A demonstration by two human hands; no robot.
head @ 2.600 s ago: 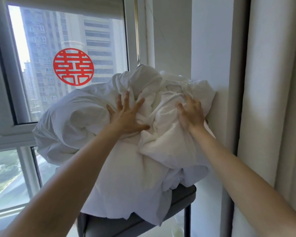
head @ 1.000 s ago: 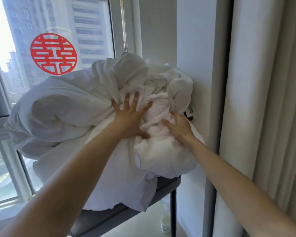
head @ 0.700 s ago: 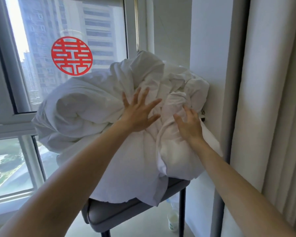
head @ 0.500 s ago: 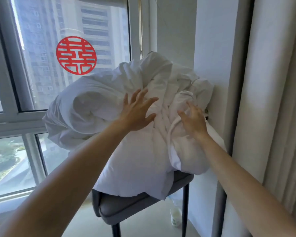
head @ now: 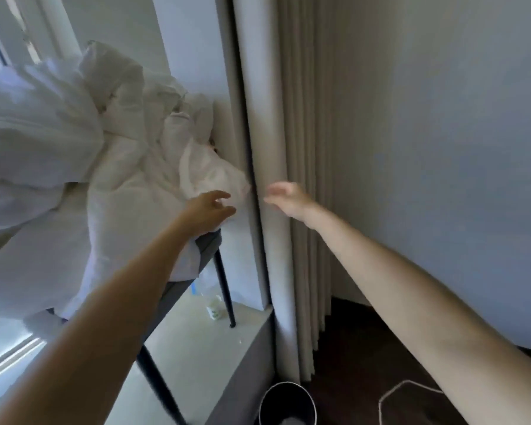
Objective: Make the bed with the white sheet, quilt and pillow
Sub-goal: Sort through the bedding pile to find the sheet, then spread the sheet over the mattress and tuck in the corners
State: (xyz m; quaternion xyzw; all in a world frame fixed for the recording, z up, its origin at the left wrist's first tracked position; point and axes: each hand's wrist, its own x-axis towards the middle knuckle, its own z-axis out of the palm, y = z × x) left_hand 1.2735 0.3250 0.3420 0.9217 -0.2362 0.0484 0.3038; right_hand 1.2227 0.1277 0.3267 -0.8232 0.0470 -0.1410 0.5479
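Floor: dark bin [head: 287, 404] and white cord [head: 393, 394] lie nearest me.
Left hand [head: 210, 210]: my fingers are loose, grasping nothing, at the bedding's edge.
Right hand [head: 284, 197]: released, in front of the curtain [head: 301, 148].
Quilt [head: 74, 154]: bundled white on the grey chair [head: 207, 243], against the wall.

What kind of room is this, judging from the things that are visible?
Probably a bedroom, in a corner by the window. White bedding is piled on a dark chair, long pleated curtains hang to the floor, and a small waste bin stands below.
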